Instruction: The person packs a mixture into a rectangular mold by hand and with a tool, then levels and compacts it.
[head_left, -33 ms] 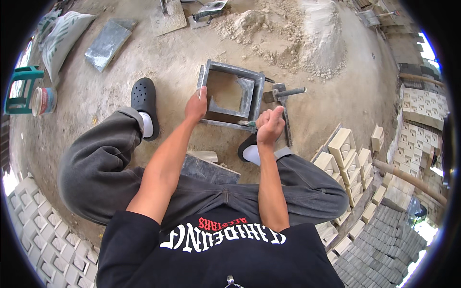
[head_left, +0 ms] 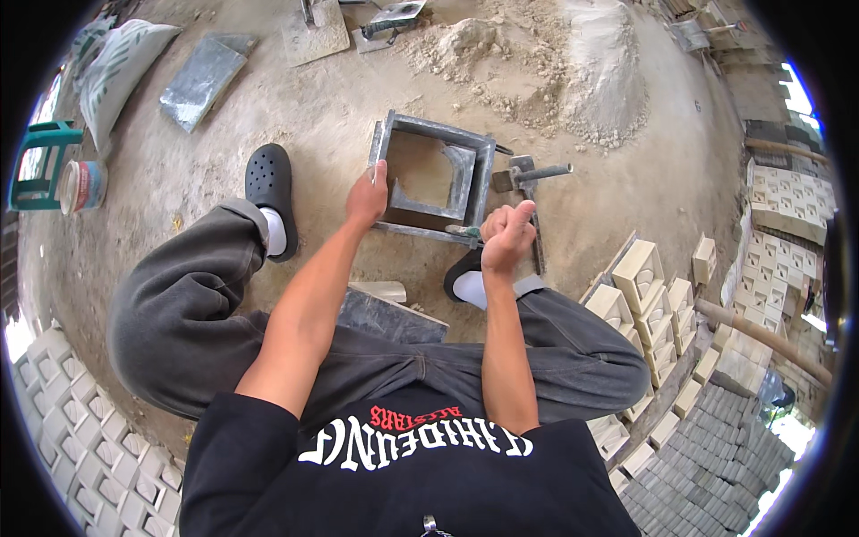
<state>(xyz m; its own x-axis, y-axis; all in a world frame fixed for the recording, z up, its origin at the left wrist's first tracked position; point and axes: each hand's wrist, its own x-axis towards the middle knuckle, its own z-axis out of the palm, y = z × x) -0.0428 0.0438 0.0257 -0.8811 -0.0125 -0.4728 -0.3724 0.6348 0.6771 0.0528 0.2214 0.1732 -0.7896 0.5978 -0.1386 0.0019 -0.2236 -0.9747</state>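
Observation:
A grey square mould frame (head_left: 436, 230), open at the top, lies on the dusty floor between my feet. Inside it is a smaller angled insert (head_left: 460, 185), with pale material at the bottom. My left hand (head_left: 367, 193) grips the mould's left wall, fingers wrapped over its edge. By the near right corner, my right hand (head_left: 506, 238) is closed in a fist, thumb pointing up and right. It holds a slim tool (head_left: 463, 231) with a greenish part, lying across the near wall; its exact kind is unclear.
A hammer (head_left: 541, 173) lies right of the mould, over a dark metal bar (head_left: 538, 255). Piles of pale powder (head_left: 604, 76) lie beyond. Flat plates (head_left: 201, 80), a sack (head_left: 121, 72) and a bucket (head_left: 85, 186) are left; cream blocks (head_left: 637, 273) stand right.
My right hand has shifted slightly down and to the right. The mould and my left hand look the same.

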